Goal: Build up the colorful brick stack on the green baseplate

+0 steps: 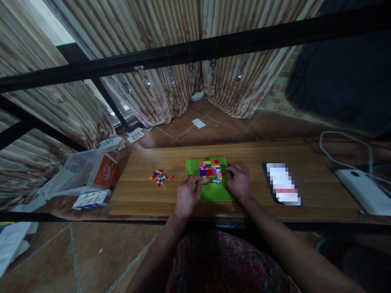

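And nothing here reads clearly! From the desk's [311,171] middle, nine o'clock: the orange box [105,170] shows pale lettering, too blurred; the white carton [92,199] on its six o'clock side, smudged print; three o'clock, the phone's [282,183] screen is pixelated.

The hands [187,196] partly hide the green baseplate [214,194]

Table [131,191] bears green baseplate [215,194], bricks [159,177], probably a phone [284,185].

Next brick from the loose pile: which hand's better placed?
Probably the left hand: it's nearer the loose pile, at the left side of the green baseplate. The right hand is at the opposite side, farther from the bricks.
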